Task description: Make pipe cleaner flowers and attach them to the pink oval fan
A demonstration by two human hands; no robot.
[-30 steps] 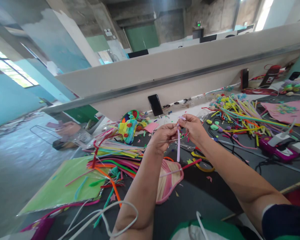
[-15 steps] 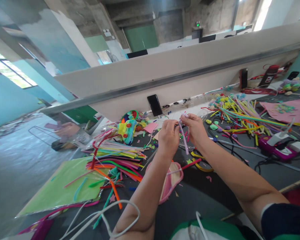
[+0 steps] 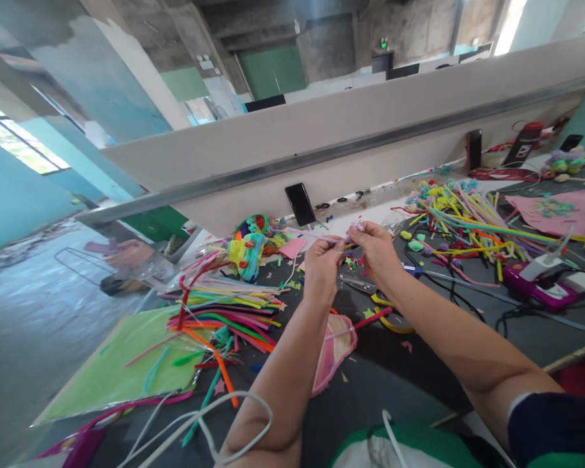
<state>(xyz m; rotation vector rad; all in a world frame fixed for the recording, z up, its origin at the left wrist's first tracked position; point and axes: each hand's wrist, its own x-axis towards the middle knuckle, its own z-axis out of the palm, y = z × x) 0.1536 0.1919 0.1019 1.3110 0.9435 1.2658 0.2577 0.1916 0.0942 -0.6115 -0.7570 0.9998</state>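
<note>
My left hand [image 3: 323, 265] pinches a lilac pipe cleaner [image 3: 308, 234], whose free length points left past the fingers. Close beside it, my right hand [image 3: 376, 252] is closed on the coiled end of the same lilac pipe cleaner, with a small twisted clump at the fingertips. Both hands hover over the dark table [image 3: 390, 383]. Below them lie yellow-handled scissors [image 3: 394, 318], blades pointing left. A pink striped pipe-cleaner piece [image 3: 337, 351] rests under my left forearm, partly covered by it.
Loose pipe cleaners [image 3: 234, 299] spread at left beside a green sheet [image 3: 112, 364]. A yellow-blue craft piece [image 3: 246, 255] and a phone [image 3: 300, 204] stand behind. More pipe cleaners [image 3: 472, 221], a purple power strip [image 3: 541, 286], cables and a bottle [image 3: 524, 144] are at right.
The lilac pipe cleaner's free length hung down between my hands; now it points left across my left fingers. My left hand has turned slightly and shifted a little left.
</note>
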